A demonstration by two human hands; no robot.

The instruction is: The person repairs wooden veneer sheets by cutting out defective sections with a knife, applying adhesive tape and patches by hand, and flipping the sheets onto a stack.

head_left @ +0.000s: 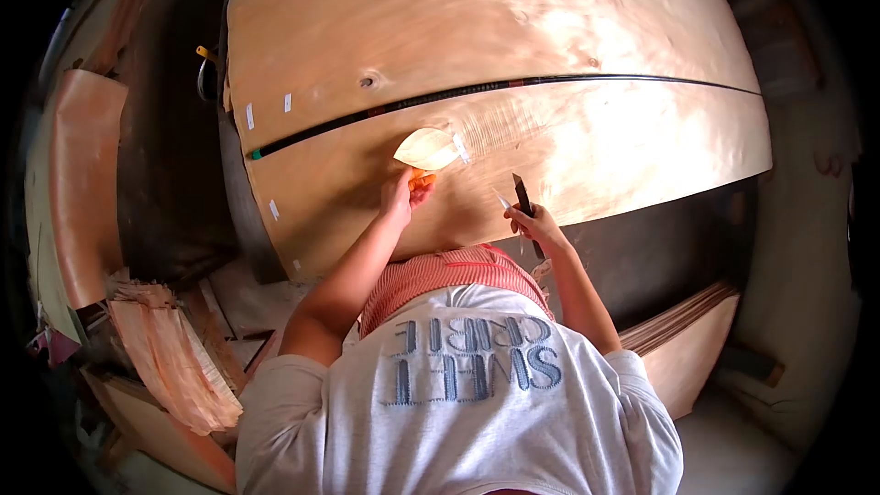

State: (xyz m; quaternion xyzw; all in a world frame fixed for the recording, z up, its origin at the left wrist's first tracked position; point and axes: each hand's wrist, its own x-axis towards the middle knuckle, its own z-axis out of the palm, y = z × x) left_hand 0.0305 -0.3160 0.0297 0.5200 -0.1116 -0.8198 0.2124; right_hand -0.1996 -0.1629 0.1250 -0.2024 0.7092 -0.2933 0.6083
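My left hand is closed around a small orange object whose kind is partly hidden by the fingers. Just beyond it, a pale leaf-shaped piece of veneer shows over the large veneer sheet; I cannot tell whether the hand also grips it. A short white strip lies at the leaf shape's right tip. In my right hand is a black knife with a slanted tip, pointing away from me. A thin white pointed piece sticks out beside the same fingers.
A long, thin black rod with a green end lies across the veneer. Small white strips dot its left side. Torn veneer pieces are heaped at lower left, and stacked sheets stand at lower right.
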